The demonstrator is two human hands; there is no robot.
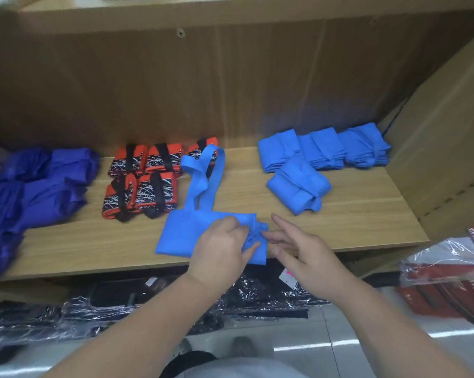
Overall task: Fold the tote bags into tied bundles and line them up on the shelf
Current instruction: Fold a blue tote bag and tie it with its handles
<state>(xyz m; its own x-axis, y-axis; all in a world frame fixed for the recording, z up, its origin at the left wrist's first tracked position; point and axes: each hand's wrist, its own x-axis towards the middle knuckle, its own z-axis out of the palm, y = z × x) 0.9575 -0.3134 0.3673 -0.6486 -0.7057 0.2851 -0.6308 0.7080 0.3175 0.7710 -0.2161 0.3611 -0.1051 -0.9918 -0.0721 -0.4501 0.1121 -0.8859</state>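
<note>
Blue tote bag point(186, 236) lies flat at front edge of shelf point(353, 214), handles point(205, 173) stretched toward the back. Left hand point(220, 246) pinches bunched fabric at bag's right end. Right hand point(298, 246) just beside it, fingers spread, fingertips at the fabric; contact probably, hard to tell. Tied blue bundles point(323, 151) sit at back right, one point(298, 186) in front.

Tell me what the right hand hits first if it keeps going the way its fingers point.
The right hand points up and left, at the crumpled corner of the blue bag that the left hand pinches. It would likely meet that fabric first; its fingertips look nearly on it already.
</note>
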